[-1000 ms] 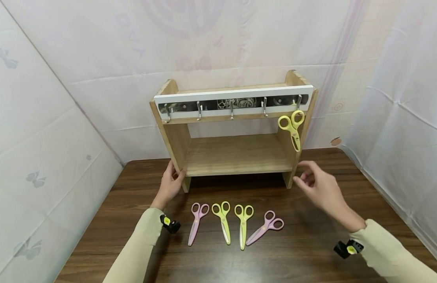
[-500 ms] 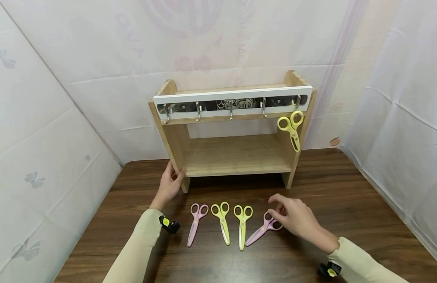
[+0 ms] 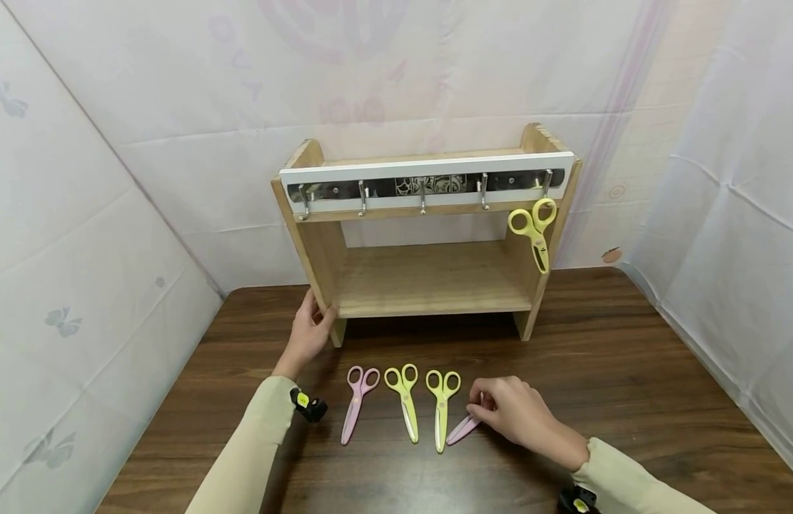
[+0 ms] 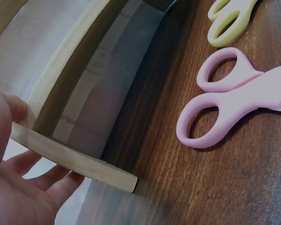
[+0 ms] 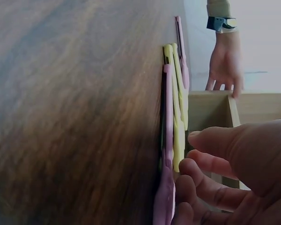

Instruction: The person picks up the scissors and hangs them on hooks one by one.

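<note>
While the left hand (image 3: pixel 309 335) grips the foot of the left upright of the wooden shelf (image 3: pixel 428 313), thumb round the front and fingers on the outer face, the right hand (image 3: pixel 514 410) is at the slanted pink scissors (image 3: pixel 465 429), hiding their loops in the head view; its fingers are bent, but whether they pinch the handle yet I cannot tell, since the right wrist view shows fingertips close by it and no clear hold. Those scissors lie on the worktop (image 3: pixel 595 328) in front of the shelf, nearest its right edge of the four pairs lying there, tip turned leftward; the step in hand seems to be taking them up, and the next move, I judge, calls for a firm pinch on the loops and a lift clear of the adjoining yellow scissors (image 3: pixel 442 407), whose tip lies just beside theirs.

Toward the worktop's left edge come the second yellow scissors (image 3: pixel 405 400), then the far pink scissors (image 3: pixel 355 404); their loops are thick, rounded and smooth, apparently plastic, their blades slim and tapering. The shelf, of pale, straight-sided boards, stands near the far edge; across its top runs a white board (image 3: pixel 428 167) with a mirror-bright metal strip (image 3: pixel 383 188) and slender curved hooks; on the rightmost hook (image 3: pixel 547 182) the hanging yellow scissors (image 3: pixel 537 235) dangle blades down; the worktop is dark, streaky wood grain with a soft sheen.
</note>
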Demonstrator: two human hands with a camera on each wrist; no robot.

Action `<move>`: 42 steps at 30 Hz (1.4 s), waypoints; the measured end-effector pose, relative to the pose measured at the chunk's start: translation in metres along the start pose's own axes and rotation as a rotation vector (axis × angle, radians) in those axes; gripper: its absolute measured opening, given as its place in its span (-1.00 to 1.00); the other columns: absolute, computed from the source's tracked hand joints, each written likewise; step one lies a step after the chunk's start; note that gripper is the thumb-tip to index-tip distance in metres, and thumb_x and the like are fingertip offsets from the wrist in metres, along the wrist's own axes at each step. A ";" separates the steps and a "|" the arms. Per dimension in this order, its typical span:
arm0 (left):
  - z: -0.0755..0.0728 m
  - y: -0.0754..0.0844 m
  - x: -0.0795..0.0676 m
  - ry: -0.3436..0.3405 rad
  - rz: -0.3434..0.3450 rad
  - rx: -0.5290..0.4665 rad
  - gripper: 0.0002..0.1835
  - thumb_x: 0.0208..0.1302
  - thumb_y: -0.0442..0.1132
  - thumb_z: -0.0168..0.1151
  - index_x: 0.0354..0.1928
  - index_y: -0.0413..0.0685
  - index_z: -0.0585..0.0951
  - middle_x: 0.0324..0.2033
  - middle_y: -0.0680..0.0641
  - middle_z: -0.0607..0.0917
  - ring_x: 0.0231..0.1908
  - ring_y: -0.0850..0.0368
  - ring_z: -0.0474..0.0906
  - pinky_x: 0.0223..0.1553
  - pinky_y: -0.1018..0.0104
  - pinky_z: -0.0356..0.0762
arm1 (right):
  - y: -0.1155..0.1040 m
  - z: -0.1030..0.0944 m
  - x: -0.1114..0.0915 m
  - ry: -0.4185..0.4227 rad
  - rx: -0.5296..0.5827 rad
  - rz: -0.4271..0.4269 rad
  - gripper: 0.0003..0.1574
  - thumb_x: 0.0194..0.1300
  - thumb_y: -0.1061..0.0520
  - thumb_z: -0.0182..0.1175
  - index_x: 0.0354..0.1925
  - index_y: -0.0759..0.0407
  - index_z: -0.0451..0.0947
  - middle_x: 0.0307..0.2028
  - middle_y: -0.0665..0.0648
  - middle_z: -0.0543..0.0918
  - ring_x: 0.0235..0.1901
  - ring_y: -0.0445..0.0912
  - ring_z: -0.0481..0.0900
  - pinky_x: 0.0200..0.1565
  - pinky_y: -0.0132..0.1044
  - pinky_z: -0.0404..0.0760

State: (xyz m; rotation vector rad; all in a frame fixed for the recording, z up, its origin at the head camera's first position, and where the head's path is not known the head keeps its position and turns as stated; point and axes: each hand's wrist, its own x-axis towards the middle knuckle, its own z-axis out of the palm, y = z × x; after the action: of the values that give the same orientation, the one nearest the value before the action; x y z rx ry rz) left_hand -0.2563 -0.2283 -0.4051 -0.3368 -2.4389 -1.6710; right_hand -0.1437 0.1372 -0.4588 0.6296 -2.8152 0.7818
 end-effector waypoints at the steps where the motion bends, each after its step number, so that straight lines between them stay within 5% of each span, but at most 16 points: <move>1: 0.000 0.002 -0.001 -0.003 -0.003 -0.002 -0.36 0.55 -0.39 0.04 0.57 -0.24 0.11 0.37 -0.48 0.39 0.30 -0.33 0.43 0.21 -0.21 0.49 | 0.000 0.001 0.000 -0.005 -0.003 -0.001 -0.71 0.16 0.07 0.52 -0.48 -0.23 0.58 -0.62 -0.34 0.41 -0.60 -0.41 0.33 -0.59 -0.38 0.35; 22: 0.001 0.004 -0.001 0.000 0.001 -0.001 -0.36 0.55 -0.38 0.06 0.57 -0.23 0.12 0.36 -0.47 0.40 0.30 -0.33 0.43 0.21 -0.22 0.48 | 0.007 -0.007 -0.005 -0.100 -0.113 -0.045 -0.71 0.16 0.11 0.50 -0.45 -0.18 0.54 -0.50 -0.24 0.44 -0.51 -0.30 0.40 -0.58 -0.27 0.39; 29: 0.001 0.004 -0.001 0.005 0.010 0.004 -0.38 0.55 -0.38 0.06 0.55 -0.25 0.15 0.34 -0.48 0.42 0.27 -0.33 0.45 0.19 -0.23 0.50 | 0.012 -0.016 -0.007 -0.088 -0.157 -0.071 -0.73 0.18 0.20 0.47 -0.34 -0.15 0.59 -0.42 -0.21 0.51 -0.35 -0.14 0.56 -0.54 -0.18 0.50; 42: 0.001 0.004 -0.001 0.004 -0.003 0.006 -0.37 0.55 -0.37 0.07 0.56 -0.23 0.15 0.36 -0.48 0.39 0.29 -0.37 0.43 0.19 -0.25 0.50 | 0.022 -0.021 -0.009 -0.071 -0.137 -0.151 -0.67 0.19 0.24 0.49 -0.21 -0.14 0.61 -0.34 -0.19 0.59 -0.31 -0.11 0.58 -0.46 -0.21 0.51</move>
State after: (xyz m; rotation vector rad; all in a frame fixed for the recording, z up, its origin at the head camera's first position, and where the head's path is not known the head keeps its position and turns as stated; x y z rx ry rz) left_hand -0.2543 -0.2258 -0.4021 -0.3288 -2.4425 -1.6642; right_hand -0.1446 0.1686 -0.4529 0.8502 -2.8126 0.5457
